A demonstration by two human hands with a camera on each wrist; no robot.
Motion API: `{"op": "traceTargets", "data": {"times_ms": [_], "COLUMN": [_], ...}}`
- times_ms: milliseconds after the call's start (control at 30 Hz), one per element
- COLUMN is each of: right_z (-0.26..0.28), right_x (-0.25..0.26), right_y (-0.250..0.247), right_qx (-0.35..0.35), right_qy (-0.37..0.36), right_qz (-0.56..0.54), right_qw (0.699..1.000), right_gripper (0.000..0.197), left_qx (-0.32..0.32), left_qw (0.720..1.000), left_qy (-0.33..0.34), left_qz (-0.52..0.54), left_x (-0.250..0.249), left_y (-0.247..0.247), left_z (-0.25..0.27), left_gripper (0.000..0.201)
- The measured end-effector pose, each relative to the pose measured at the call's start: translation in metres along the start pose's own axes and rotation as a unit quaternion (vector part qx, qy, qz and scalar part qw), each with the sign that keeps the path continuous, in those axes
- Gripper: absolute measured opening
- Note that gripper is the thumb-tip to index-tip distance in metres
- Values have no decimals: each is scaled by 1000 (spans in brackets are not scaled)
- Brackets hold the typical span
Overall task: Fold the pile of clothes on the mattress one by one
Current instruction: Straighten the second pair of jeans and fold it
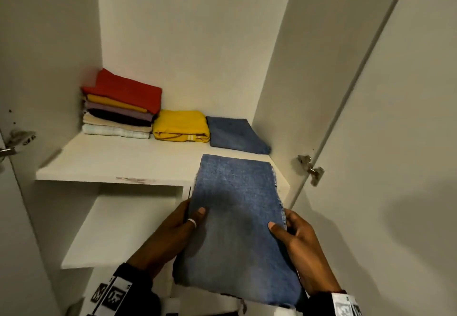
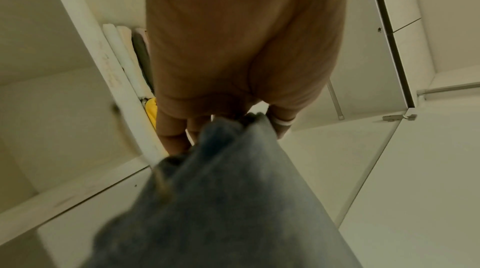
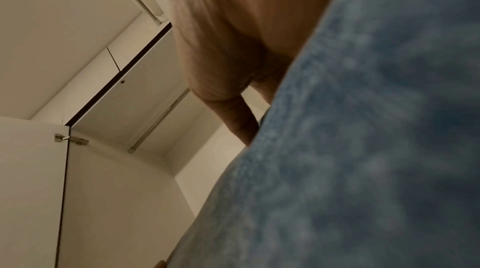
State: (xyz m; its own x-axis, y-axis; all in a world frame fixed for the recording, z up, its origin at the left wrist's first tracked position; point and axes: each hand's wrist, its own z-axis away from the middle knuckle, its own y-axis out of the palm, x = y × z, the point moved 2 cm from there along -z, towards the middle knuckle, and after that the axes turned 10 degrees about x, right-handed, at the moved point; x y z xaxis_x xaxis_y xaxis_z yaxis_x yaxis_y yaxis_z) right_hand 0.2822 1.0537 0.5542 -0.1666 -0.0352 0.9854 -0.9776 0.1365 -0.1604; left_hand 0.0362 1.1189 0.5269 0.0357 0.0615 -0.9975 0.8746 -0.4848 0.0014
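A folded pair of blue jeans (image 1: 237,219) is held flat between both hands in front of an open white wardrobe, its far end over the front of the upper shelf (image 1: 111,165). My left hand (image 1: 184,224) grips the jeans' left edge, thumb on top and fingers beneath. My right hand (image 1: 288,233) grips the right edge the same way. In the left wrist view the denim (image 2: 233,200) hangs below my left hand (image 2: 233,63). The right wrist view shows blurred denim (image 3: 363,149) beside my right hand (image 3: 233,46).
On the upper shelf sit a stack of folded clothes with a red one on top (image 1: 121,105), a folded yellow garment (image 1: 180,125) and another folded denim piece (image 1: 235,134). A lower shelf (image 1: 118,231) lies beneath. The open door (image 1: 395,142) with its hinge (image 1: 311,168) stands at right.
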Motion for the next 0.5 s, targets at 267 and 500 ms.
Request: {"op": "traceTargets", "data": {"times_ms": [267, 500], "right_z": [-142, -288], "right_x": [24, 54], "right_y": [-9, -21], "right_qx": [12, -25], "right_qy": [-63, -85], "right_qz": [58, 72], "right_qw": [996, 993], "right_gripper": [27, 21], "left_qx": [-35, -9], "left_qw": [998, 998], "left_qy": [17, 50], "left_qz": [-39, -44], "left_x": [-16, -56], "left_y": [-48, -89], "left_z": [-111, -249], "left_gripper": [31, 33]}}
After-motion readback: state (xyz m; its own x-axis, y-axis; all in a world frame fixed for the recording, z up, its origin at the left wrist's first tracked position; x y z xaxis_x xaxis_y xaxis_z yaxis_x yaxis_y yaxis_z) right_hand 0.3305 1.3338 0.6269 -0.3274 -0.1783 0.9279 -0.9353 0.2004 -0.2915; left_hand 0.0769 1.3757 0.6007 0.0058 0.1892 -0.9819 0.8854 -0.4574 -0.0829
